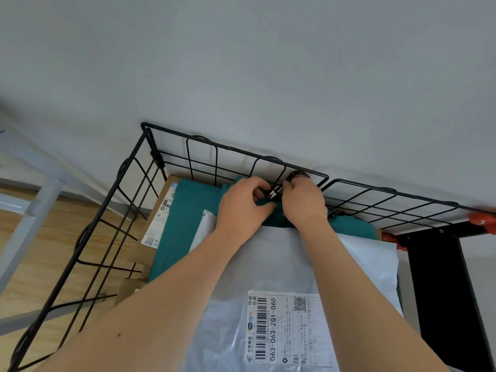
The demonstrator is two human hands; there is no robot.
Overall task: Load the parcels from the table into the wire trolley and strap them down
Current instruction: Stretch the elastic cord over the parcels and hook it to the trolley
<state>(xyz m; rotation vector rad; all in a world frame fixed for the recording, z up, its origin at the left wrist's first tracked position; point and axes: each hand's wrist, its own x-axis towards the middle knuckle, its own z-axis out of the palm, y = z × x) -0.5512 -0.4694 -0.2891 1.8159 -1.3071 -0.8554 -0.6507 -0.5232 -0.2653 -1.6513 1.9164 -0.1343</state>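
black wire trolley (230, 148) carries the grey parcel (268, 264), its long axis pointing toward the far rim. there the left hand (243, 204) and right hand (304, 204) both pinch the strap hook (274, 193) just beside the rim wire, the right hand nearer it.

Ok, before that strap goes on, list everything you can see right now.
wire trolley: one, black, around the parcels, against the wall
grey mailer: one, grey with white label, on top, nearest
teal parcel: one, teal, under the mailer
cardboard box: one, brown, labelled, left, under the teal parcel
strap hook: one, dark metal, at the far rim
red fitting: one, red, right frame
table frame: one, white, left
left grip: pinches the strap hook
right grip: pinches the strap hook
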